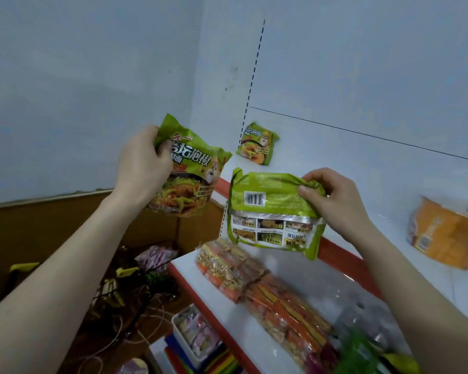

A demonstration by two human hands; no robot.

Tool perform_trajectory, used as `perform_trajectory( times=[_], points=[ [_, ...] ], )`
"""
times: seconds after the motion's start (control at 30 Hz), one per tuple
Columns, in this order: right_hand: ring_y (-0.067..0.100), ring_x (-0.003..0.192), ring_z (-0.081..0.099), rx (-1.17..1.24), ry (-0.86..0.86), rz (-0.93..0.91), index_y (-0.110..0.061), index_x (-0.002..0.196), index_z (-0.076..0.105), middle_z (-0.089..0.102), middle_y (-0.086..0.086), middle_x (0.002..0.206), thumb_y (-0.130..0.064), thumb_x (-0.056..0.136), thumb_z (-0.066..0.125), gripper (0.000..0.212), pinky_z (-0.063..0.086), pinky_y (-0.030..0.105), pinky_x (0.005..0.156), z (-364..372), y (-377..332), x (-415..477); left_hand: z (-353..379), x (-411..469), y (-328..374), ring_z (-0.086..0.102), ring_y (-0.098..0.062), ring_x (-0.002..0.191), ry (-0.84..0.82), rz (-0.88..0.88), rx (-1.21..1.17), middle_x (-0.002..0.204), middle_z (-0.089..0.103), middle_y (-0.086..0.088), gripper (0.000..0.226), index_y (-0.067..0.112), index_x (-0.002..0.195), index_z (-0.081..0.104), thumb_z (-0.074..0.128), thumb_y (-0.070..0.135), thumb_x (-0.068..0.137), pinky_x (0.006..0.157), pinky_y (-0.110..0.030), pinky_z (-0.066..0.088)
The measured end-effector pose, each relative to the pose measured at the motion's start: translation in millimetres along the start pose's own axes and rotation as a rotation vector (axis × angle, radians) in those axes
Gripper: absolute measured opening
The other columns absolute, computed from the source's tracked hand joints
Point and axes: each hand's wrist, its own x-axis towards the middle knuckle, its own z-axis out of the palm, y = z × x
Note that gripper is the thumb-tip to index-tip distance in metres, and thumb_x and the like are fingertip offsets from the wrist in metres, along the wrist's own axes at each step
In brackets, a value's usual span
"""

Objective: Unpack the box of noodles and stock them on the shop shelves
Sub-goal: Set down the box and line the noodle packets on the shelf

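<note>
Gripping a noodle packet in left hand, right hand pinching second packet

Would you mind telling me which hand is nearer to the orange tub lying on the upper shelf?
Right. The right hand is just left of the orange tub; the left hand is much farther left, past the end of the shelf.

A pale blue-grey wall is filling the far left. Soft, even light is falling across its surface. On the right, a white shelving back panel is rising behind a slotted upright. Red edge strips are trimming the white shelves.
</note>
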Motion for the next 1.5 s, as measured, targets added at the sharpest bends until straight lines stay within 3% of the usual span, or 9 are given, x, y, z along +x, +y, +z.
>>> perform_trajectory(
  times=[0.1,0.33,0.57,0.77,0.9,1.0,1.1,1.27,1.5],
  points=[
    [0.014,0.075,0.052,0.022,0.121,0.034,-0.018,0.086,0.059,0.054,-0.015,0.074,-0.006,0.081,0.066,0.015,0.039,0.025,0.071,0,10,30,14,12,-4,0.048,-0.035,0.069,-0.032,-0.015,0.013,0.063,0.043,-0.003,0.017,-0.001,0.096,0.055,0.047,0.013,0.094,0.057,-0.031,0.027],
    [0.022,0.086,0.052,-0.146,0.381,0.031,-0.002,0.096,0.060,0.059,0.005,0.090,-0.003,0.086,0.056,0.011,0.032,0.013,0.069,25,37,83,41,36,-16,0.042,-0.022,0.064,-0.121,0.040,-0.033,0.068,0.045,-0.003,0.013,0.002,0.091,0.054,0.047,0.012,0.094,0.054,-0.030,0.025],
    [0.035,0.098,0.056,-0.473,0.050,0.011,-0.001,0.096,0.064,0.065,0.016,0.104,0.009,0.079,0.055,0.022,0.041,0.037,0.082,55,78,63,57,49,-37,0.039,-0.009,0.052,-0.218,0.089,-0.073,0.058,0.043,0.003,0.011,0.008,0.083,0.049,0.049,0.012,0.093,0.045,-0.027,0.025],
    [0.023,0.107,0.055,-0.378,-0.292,0.220,-0.009,0.095,0.067,0.064,0.006,0.108,0.008,0.077,0.054,0.029,0.038,0.027,0.092,56,82,60,69,51,-44,0.042,-0.009,0.056,-0.295,0.045,-0.124,0.061,0.047,0.003,0.013,0.009,0.080,0.049,0.048,0.014,0.093,0.048,-0.027,0.029],
    [0.017,0.088,0.058,-0.006,-0.053,0.381,-0.010,0.090,0.065,0.064,0.007,0.094,0.011,0.079,0.049,0.029,0.045,0.007,0.068,39,75,79,77,56,-41,0.044,-0.014,0.057,-0.350,0.006,-0.151,0.062,0.049,0.000,0.015,0.008,0.079,0.052,0.047,0.014,0.092,0.049,-0.029,0.030],
    [0.018,0.090,0.055,-0.091,0.052,0.467,-0.009,0.092,0.065,0.064,0.009,0.099,0.000,0.084,0.052,0.018,0.044,0.021,0.075,32,88,101,81,62,-40,0.045,-0.015,0.059,-0.356,-0.021,-0.180,0.064,0.051,-0.001,0.014,0.007,0.084,0.055,0.046,0.014,0.092,0.051,-0.029,0.032],
    [0.028,0.093,0.058,-0.362,-0.108,0.610,0.005,0.093,0.064,0.064,0.018,0.101,-0.016,0.086,0.057,0.023,0.046,0.035,0.079,31,107,122,84,70,-40,0.047,-0.022,0.060,-0.331,-0.038,-0.209,0.067,0.054,-0.009,0.018,0.000,0.087,0.057,0.046,0.013,0.091,0.053,-0.033,0.034],
    [0.021,0.075,0.051,-0.482,-0.464,0.773,0.005,0.091,0.062,0.054,0.008,0.083,-0.049,0.078,0.067,0.056,0.039,0.027,0.061,35,126,138,86,87,-35,0.058,-0.038,0.078,-0.281,-0.083,-0.255,0.083,0.063,-0.023,0.015,0.007,0.082,0.058,0.048,0.014,0.090,0.068,-0.047,0.047],
    [0.018,0.070,0.047,-0.143,-0.306,0.659,0.000,0.085,0.066,0.054,0.007,0.072,-0.031,0.072,0.078,0.036,0.035,0.026,0.057,49,142,163,91,104,-27,0.063,-0.029,0.084,-0.233,-0.227,-0.359,0.083,0.065,-0.008,0.018,0.023,0.073,0.056,0.051,0.015,0.089,0.083,-0.049,0.049]
  ],
)
